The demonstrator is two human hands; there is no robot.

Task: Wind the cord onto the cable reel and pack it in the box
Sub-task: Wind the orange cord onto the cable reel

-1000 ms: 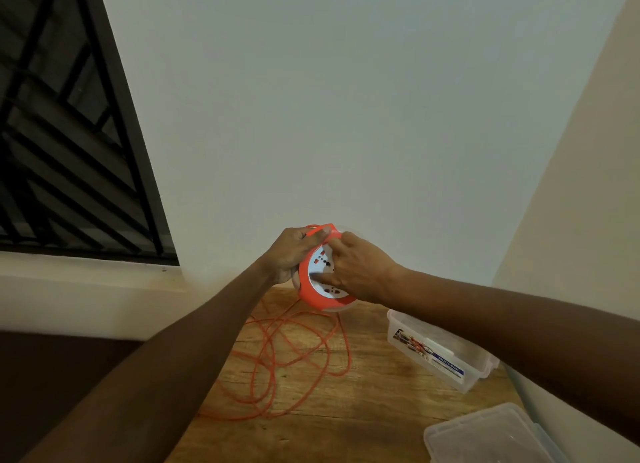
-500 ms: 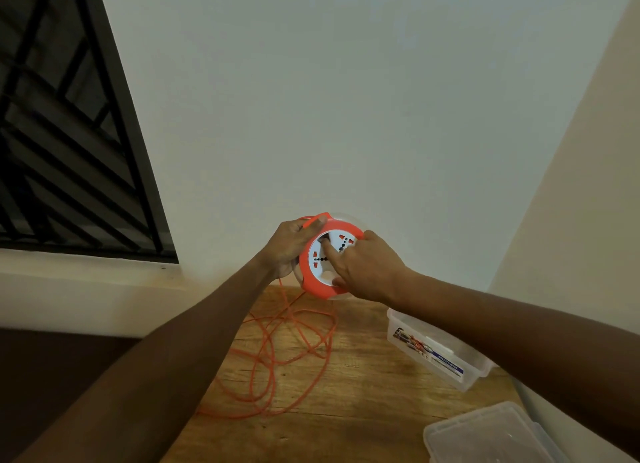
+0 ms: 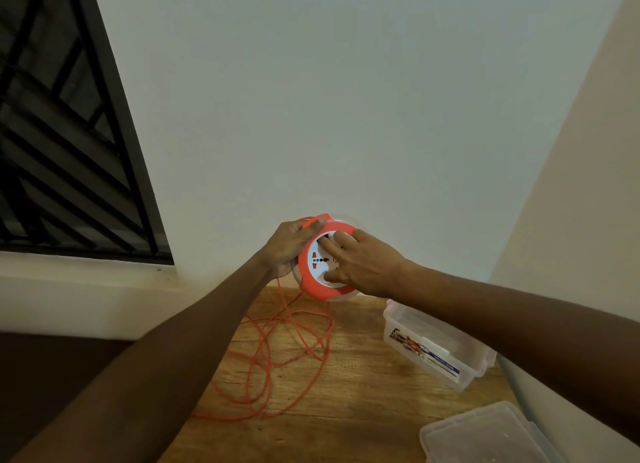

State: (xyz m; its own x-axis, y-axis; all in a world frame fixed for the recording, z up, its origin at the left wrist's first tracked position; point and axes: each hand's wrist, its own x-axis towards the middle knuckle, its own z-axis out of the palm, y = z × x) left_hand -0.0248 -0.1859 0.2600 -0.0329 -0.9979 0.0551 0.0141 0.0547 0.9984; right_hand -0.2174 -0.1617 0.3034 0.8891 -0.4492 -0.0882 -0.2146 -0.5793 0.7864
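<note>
An orange cable reel [image 3: 311, 279] with a white socket face is held up in the air in front of the wall. My left hand [image 3: 289, 246] grips its left rim, thumb over the top edge. My right hand [image 3: 360, 263] lies on the white face with fingers in its recesses. An orange cord [image 3: 277, 362] hangs from the reel's left side and lies in loose loops on the wooden table [image 3: 363, 410]. A clear plastic box [image 3: 433, 348] with a printed label stands open at the right, partly behind my right forearm.
The box's clear lid [image 3: 485, 435] lies at the table's bottom right corner. A wall runs along the table's far edge and another along its right. A dark barred window [image 3: 62, 133] and a white ledge are at the left.
The reel has been lifted slightly and its white face has turned under my right hand. The cord loops on the table have shrunk and drawn toward the reel.
</note>
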